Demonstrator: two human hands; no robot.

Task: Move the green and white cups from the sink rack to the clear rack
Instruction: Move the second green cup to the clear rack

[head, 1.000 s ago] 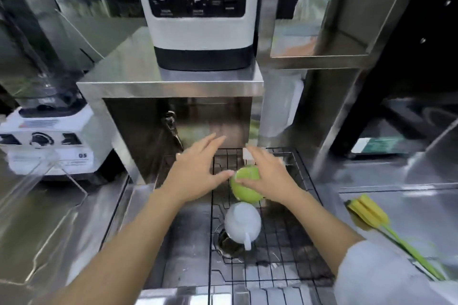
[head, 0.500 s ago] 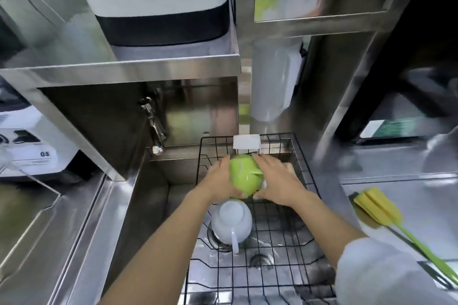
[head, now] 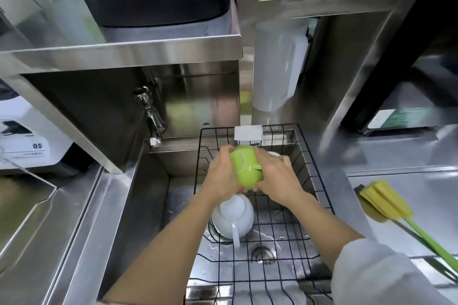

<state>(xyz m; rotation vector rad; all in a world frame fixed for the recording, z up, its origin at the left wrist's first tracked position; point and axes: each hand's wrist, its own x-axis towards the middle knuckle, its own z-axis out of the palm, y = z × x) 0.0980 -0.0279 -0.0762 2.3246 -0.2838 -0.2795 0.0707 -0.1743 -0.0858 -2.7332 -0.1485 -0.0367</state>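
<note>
At frame centre, the left hand and right hand clasp the green cup between them, each grip pressed around its sides, above the black wire sink rack. The white cup sits upside down in the rack just below.

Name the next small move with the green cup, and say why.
Probably lift the green cup straight up out of the black wire rack: both the left hand and right hand already clasp it, while the white cup lies upside down just below.
</note>
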